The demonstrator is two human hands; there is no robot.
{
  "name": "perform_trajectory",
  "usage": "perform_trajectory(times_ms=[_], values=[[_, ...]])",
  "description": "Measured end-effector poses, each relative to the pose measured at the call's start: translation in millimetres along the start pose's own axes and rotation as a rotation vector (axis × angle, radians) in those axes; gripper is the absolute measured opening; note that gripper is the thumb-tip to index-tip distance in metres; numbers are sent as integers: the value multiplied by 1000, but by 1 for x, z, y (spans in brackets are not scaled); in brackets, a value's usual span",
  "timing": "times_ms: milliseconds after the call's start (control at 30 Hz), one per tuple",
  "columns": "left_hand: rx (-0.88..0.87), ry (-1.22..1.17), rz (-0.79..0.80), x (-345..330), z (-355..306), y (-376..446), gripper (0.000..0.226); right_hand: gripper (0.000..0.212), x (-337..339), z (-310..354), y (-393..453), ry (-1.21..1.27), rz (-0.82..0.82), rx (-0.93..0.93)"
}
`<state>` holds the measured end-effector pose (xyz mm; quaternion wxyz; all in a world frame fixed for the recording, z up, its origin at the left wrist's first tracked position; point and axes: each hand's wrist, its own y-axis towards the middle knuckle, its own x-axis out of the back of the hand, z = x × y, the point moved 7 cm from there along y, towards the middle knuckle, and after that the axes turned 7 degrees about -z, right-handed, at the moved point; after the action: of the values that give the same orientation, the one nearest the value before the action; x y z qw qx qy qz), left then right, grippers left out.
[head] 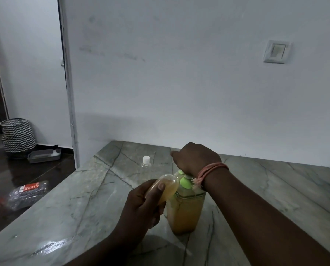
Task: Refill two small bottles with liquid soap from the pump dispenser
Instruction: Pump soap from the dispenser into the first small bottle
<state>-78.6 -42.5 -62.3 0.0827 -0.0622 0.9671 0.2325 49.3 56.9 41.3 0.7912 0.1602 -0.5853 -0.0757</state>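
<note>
The pump dispenser [185,212] is a clear square bottle of orange soap with a green pump top, standing on the marble counter [83,198]. My right hand [194,158] rests closed on top of the green pump head. My left hand [141,204] holds a small clear bottle [165,188], tilted with its mouth up against the pump spout; orange soap fills most of it. A second small clear bottle [146,164] with a white cap stands behind, left of my right hand; it looks empty.
The counter ends at a white wall behind and drops to a dark floor at the left. On the floor lie a plastic packet [29,192], a grey tray [43,155] and a zigzag-patterned basket [18,135]. A wall switch [276,51] sits at upper right.
</note>
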Motion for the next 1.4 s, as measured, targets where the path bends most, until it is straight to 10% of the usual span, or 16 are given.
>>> perform_trajectory(times_ms=[1400], values=[[2, 88, -83, 4, -2, -1, 36, 30, -4, 3, 5, -31, 16, 5]])
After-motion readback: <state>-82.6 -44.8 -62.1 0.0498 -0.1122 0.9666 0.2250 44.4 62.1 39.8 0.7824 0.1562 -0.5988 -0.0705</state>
